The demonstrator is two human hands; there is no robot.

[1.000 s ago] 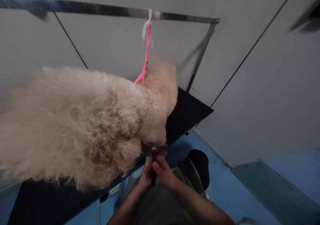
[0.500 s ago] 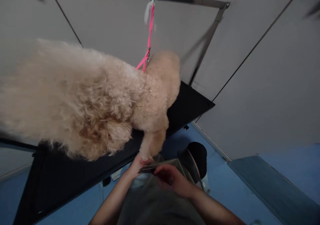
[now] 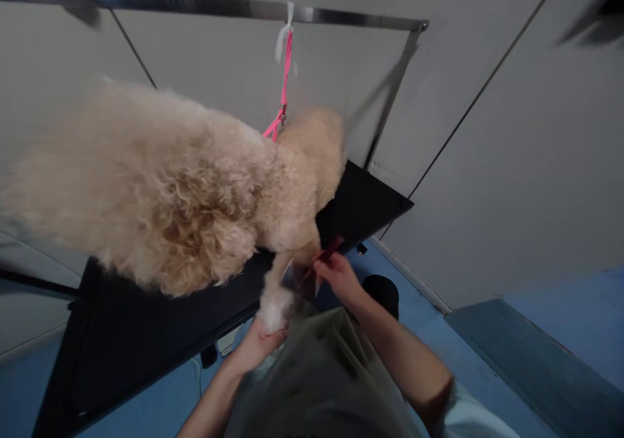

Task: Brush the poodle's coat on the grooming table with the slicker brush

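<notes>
A curly, cream-coloured dog (image 3: 219, 184) stands on a black grooming table (image 3: 141, 347), its head turned away. My left hand (image 3: 256, 347) is closed around the paw of the dog's front leg (image 3: 283, 288), below the table's near edge. Fur at that paw looks pale and fluffed out. In my right hand (image 3: 341, 279) is a red-handled brush (image 3: 324, 259), blurred by motion, with its broad greyish head against or just beside the same leg. The blur hides its fine detail. A pink lead (image 3: 286, 77) runs from the dog's neck up to a metal bar.
The metal bar (image 3: 219, 8) spans above the dog, with a slanted post (image 3: 394, 100) at its right end. A grey wall (image 3: 517, 178) stands behind. A dark apron (image 3: 331, 373) covers my lap. On the blue floor (image 3: 429, 353) lies a grey-green mat (image 3: 526, 353).
My right hand has risen from near my lap to the upper part of the held leg, bringing the brush's red handle into view. The left hand still holds the paw, slightly lower and further left.
</notes>
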